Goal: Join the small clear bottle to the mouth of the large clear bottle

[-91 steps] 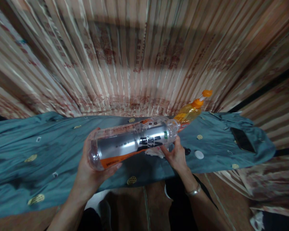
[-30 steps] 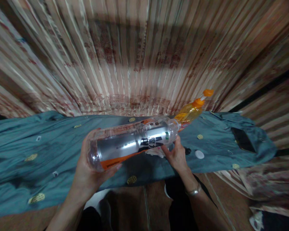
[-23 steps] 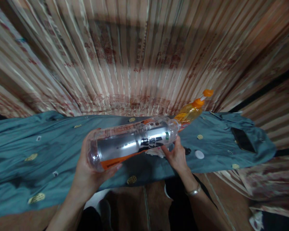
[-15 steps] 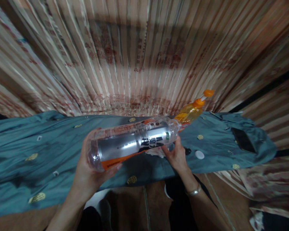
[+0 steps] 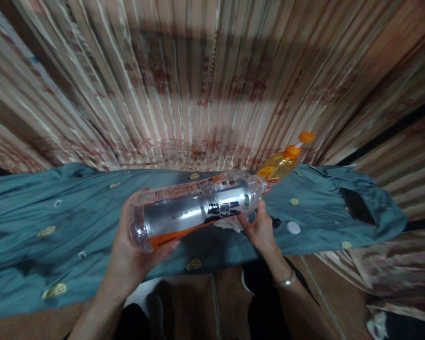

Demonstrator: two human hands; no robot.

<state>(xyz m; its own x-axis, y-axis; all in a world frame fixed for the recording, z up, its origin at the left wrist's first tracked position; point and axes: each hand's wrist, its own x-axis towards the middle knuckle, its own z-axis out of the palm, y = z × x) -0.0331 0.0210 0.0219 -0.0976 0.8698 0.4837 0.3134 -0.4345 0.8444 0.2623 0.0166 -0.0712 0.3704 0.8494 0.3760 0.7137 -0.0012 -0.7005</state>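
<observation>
My left hand (image 5: 132,257) grips the base end of a clear plastic bottle (image 5: 194,208) with a silver and orange label. I hold it on its side above a teal cloth (image 5: 56,222), its uncapped neck pointing right. My right hand (image 5: 258,229) sits under the bottle's neck end and touches it with the fingertips. It also rests on a crumpled white piece (image 5: 228,223), partly hidden by the bottle. A white bottle cap (image 5: 293,227) lies on the cloth just right of my right hand.
An orange-capped bottle of yellow liquid (image 5: 281,163) lies tilted behind the clear bottle's neck. A dark phone (image 5: 357,206) lies on the cloth at the right. A striped patterned curtain (image 5: 205,85) hangs behind. Brown floor (image 5: 198,302) and my legs show below.
</observation>
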